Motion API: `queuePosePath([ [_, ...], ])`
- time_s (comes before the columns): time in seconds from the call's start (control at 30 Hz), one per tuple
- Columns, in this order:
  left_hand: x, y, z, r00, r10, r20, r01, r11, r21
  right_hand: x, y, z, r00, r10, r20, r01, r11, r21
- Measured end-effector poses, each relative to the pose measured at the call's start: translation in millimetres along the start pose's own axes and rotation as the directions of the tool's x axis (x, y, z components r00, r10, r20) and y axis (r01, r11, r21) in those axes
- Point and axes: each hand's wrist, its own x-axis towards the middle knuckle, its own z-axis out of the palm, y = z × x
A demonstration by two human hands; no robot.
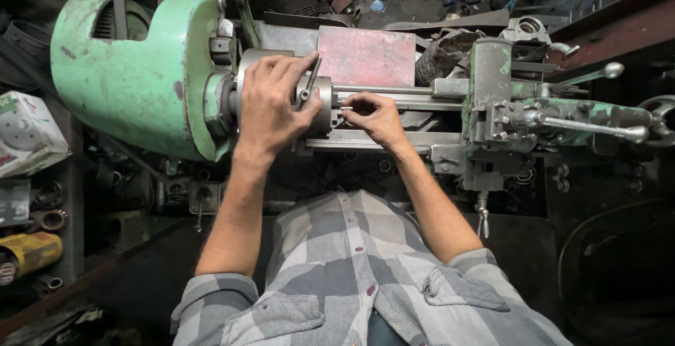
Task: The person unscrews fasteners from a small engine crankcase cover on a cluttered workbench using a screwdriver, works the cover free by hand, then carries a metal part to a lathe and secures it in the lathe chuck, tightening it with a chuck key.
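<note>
A green metal lathe [133, 79] lies across the view. My left hand [274, 103] lies over its steel chuck [320, 103] and grips the chuck key [310, 79], whose handle sticks up between my fingers. My right hand [376, 115] sits just right of the chuck with fingers pinched on a thin metal rod [394, 91] that runs right from the chuck toward the green tool carriage [492, 100]. The chuck jaws are hidden under my hands.
A pink metal plate [367, 56] lies behind the lathe bed. Long steel levers [598, 128] stick out from the tailstock at right. A white carton [24, 131] and a yellow can [28, 253] sit on shelves at left. Scrap parts crowd the floor at the back.
</note>
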Motion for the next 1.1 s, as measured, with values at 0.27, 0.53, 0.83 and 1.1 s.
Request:
queuePosePath([
  [0.27, -8, -4, 20, 0.986, -0.075, -0.147, 0.08, 0.996, 0.032, -1, 3, 1, 0.998, -0.047, -0.03, 0.045, 0.997, -0.055],
  [0.53, -14, 2, 51, 0.909, -0.295, -0.295, 0.333, 0.939, 0.085, -2, 1, 4, 0.999, -0.032, -0.01, 0.033, 0.999, 0.027],
  [0.83, -6, 8, 27, 0.98, -0.159, -0.117, 0.164, 0.986, 0.033, -1, 11, -1, 1.0, -0.015, -0.023, 0.015, 1.0, -0.019],
  [1.1, -10, 10, -17, 0.982, 0.108, 0.157, -0.113, 0.993, 0.025, 2, -51, -9, 0.961, -0.236, 0.142, 0.263, 0.939, -0.222],
])
